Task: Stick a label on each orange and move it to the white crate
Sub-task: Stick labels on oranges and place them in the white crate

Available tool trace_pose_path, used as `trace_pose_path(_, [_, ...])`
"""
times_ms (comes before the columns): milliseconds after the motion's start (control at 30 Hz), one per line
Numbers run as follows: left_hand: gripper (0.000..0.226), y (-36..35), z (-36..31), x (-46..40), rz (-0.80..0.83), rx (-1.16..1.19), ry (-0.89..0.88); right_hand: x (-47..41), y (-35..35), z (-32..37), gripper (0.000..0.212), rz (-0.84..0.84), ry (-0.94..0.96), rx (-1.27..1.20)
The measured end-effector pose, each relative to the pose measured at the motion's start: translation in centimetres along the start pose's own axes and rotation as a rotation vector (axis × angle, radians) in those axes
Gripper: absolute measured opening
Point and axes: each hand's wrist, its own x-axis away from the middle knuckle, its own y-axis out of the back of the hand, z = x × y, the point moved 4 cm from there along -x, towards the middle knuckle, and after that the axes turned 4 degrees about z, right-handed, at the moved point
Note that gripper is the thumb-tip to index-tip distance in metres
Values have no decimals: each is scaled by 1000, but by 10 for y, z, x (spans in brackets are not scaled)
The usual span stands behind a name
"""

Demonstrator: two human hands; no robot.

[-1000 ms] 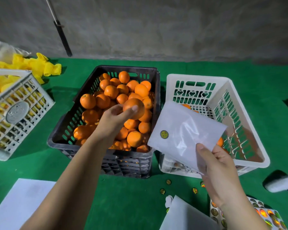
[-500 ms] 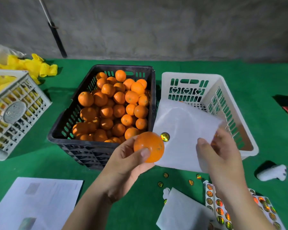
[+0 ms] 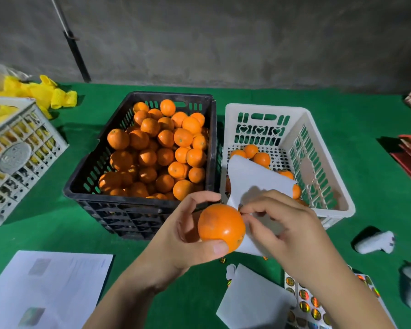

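Head view looks down on a green table (image 3: 45, 233). Left hand (image 3: 188, 243) grips an orange (image 3: 221, 225) between thumb below and fingers curled over the top, held in front of the near wall of the black crate (image 3: 138, 219). Right hand (image 3: 292, 231) is just beside the orange on its right, fingertips (image 3: 249, 216) pinched together at the orange's edge while the hand holds a white backing sheet (image 3: 254, 181) that curls up over the near corner of the white crate (image 3: 328, 186). Whether a label sits between those fingertips is hard to tell; they cover the spot.

Black crate is heaped with oranges (image 3: 161, 153). White crate, touching it on the right, has a few oranges (image 3: 259, 157) on its floor, partly behind the sheet. Near the right wrist lies a sheet of shiny round labels (image 3: 304, 305), partly under another white sheet (image 3: 249, 302), with a few loose labels (image 3: 222, 260) on the cloth. Printed paper (image 3: 50, 288) lies at lower left. A grey crate (image 3: 22, 157) with yellow foam nets (image 3: 50, 96) stands far left.
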Motion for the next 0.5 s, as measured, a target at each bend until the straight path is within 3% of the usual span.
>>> trace_pose_path(100, [84,-4,-4,4,33,2,-23,0,2,-4,12,7,-69,-148])
trace_pose_path(500, [87,-13,-9,9,51,-57,-55,3,2,-14,10,51,-135,-249])
